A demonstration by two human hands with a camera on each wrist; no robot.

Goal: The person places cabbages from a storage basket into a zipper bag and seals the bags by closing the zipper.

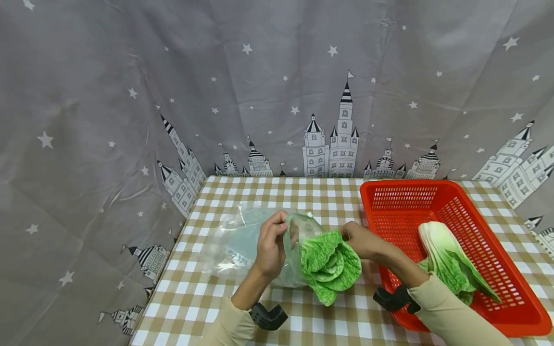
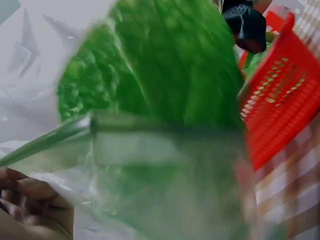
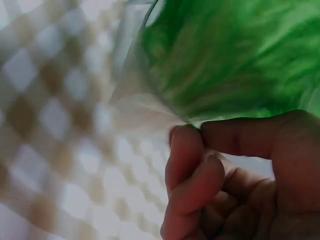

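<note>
A head of Chinese cabbage [image 1: 332, 264] sits partly inside a clear plastic bag [image 1: 283, 274], its leafy top sticking out of the bag's mouth toward the right. My left hand [image 1: 270, 245] grips the rim of that bag on the left side of the mouth. On the other side of the cabbage, my right hand [image 1: 361, 240] pinches the bag's edge between thumb and fingers, as the right wrist view shows. Green leaves [image 2: 160, 65] rise above the bag's rim in the left wrist view. The cabbage's lower end is blurred behind the plastic.
To the right stands a red perforated basket [image 1: 525, 293], with another Chinese cabbage [image 1: 441, 247] lying in it. More clear plastic [image 1: 233, 240] lies spread at the left on the checked tablecloth [image 1: 182, 293]. Behind the table hangs a grey curtain [image 1: 268, 72] printed with castles.
</note>
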